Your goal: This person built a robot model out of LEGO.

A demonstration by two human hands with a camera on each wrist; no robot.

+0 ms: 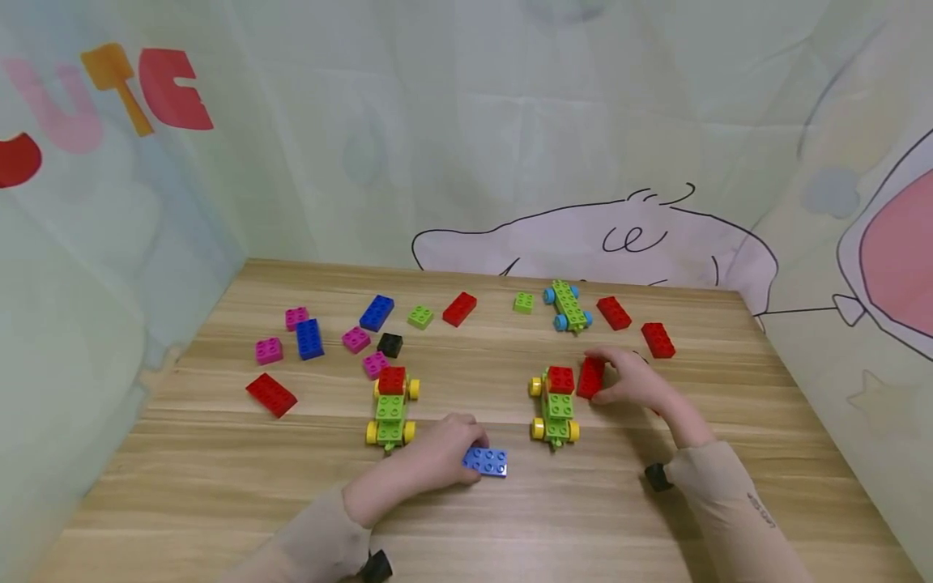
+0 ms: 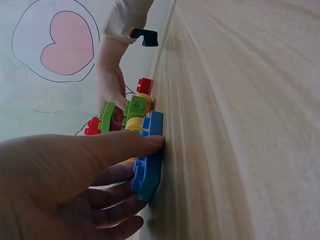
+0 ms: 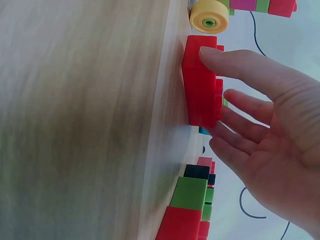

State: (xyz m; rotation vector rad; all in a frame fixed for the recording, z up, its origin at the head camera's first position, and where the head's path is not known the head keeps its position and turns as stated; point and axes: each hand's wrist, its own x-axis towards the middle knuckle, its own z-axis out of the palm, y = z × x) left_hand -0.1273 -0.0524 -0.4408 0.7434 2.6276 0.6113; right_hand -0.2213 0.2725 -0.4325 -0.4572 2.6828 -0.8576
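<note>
Left hand (image 1: 440,455): pinching blue building brick (image 1: 490,462)
Right hand (image 1: 632,380): gripping red building brick (image 1: 590,378) beside yellow-wheeled toy car (image 1: 558,407)

cars (image 1: 389,410) 3 | blue bricks (image 1: 490,462) 3 | red bricks (image 1: 590,377) 5+ | pink bricks (image 1: 269,351) 4+

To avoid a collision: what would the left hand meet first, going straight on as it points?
Past the blue building brick it grips, the left hand probably meets the yellow-wheeled toy car near the right hand; depth is unclear.
</note>
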